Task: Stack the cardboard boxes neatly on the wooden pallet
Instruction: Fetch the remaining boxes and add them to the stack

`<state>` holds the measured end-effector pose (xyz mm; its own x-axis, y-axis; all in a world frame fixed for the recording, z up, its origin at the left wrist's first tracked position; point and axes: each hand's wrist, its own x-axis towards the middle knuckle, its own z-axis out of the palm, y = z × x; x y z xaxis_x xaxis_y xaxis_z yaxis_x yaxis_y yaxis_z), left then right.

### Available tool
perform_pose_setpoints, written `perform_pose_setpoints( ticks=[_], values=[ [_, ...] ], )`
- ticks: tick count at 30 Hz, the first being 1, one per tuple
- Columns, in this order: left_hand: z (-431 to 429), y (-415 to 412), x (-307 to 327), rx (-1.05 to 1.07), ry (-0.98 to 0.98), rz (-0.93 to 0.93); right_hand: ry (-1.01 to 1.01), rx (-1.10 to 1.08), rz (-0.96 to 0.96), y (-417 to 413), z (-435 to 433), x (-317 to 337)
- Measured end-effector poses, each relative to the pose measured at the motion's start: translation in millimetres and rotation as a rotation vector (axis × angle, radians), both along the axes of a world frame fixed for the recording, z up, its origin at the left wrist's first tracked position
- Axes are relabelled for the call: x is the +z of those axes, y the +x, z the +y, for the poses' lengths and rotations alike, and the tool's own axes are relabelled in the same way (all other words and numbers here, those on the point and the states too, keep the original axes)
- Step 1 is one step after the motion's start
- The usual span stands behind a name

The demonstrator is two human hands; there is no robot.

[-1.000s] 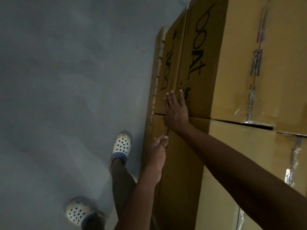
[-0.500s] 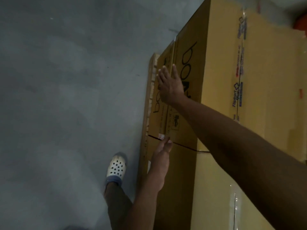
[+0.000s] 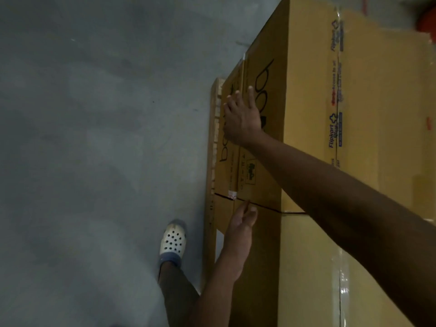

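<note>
Brown cardboard boxes stand stacked on a wooden pallet, whose edge shows along their left side. The far upper box carries black lettering and taped seams. A lower box shows beneath it. The near upper box sits closer to me, split from the far one by a dark seam. My right hand lies flat with fingers spread against the side of the far upper box. My left hand rests open against the side of the near box, fingertips by the seam.
Grey concrete floor spreads to the left of the pallet. My foot in a white perforated clog stands on the floor beside the pallet edge. Something red shows at the top right corner behind the boxes.
The view has shifted along the stack, so the seam between boxes sits lower. My right hand slid farther along the far box's side; my left hand stays near the seam.
</note>
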<state>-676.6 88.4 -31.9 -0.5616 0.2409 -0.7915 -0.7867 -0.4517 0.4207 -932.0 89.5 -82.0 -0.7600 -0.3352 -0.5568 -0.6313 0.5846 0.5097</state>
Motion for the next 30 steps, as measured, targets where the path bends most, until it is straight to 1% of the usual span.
perform_pose_setpoints(
  ticks=[3, 6, 9, 12, 17, 20, 23, 26, 28, 30],
  values=[
    [-6, 1, 6, -0.004, -0.079, 0.026, -0.199, -0.069, -0.020, 39, -2, 20],
    [-9, 15, 14, -0.081, -0.304, 0.163, -0.412, -0.195, 0.002, 94, 11, 47],
    [-11, 46, 32, -0.236, -0.500, 0.280, -0.671, -0.272, 0.138, 160, 36, 84],
    [-9, 91, 58, -0.372, -0.631, 0.417, -0.818, -0.414, 0.280, 232, 74, 112],
    [9, 195, 94, -0.703, -0.791, 0.757, -0.902, -0.871, 0.448, 387, 138, 136],
    [20, 270, 114, -0.831, -0.805, 0.938, -0.920, -1.111, 0.514, 498, 168, 143],
    [38, 342, 123, -0.936, -0.796, 1.060, -0.968, -1.308, 0.608, 613, 194, 144],
    [76, 402, 119, -1.109, -0.794, 1.164, -0.973, -1.522, 0.767, 719, 220, 139],
    [106, 435, 114, -1.240, -0.796, 1.243, -0.966, -1.650, 0.909, 779, 240, 131],
    [131, 461, 107, -1.356, -0.815, 1.374, -0.950, -1.758, 1.059, 831, 258, 117]
  ],
)
